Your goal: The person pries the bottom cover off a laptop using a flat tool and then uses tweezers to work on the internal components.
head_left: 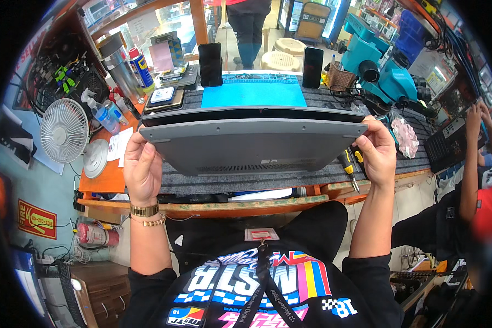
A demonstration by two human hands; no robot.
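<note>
A grey laptop (246,146) is tipped up on its edge above the workbench, its underside with vent slots and rubber feet facing me. A dark strip along its far upper edge looks like the lid, standing slightly apart from the base. My left hand (143,168) grips the left corner, thumb on the underside. My right hand (379,152) pinches the right corner the same way, its fingers partly hidden behind. Beside the right hand, a yellow-and-black screwdriver (349,165) lies on the grey striped mat (194,185). Beyond the laptop is a blue work mat (251,97).
Two dark phones, a left one (210,64) and a right one (312,68), stand beyond the mat. A teal microscope (366,60) is at back right. Spray bottles (105,117) and a white fan (64,130) stand left. Another person's hands (478,112) are near an open laptop (448,143) at right.
</note>
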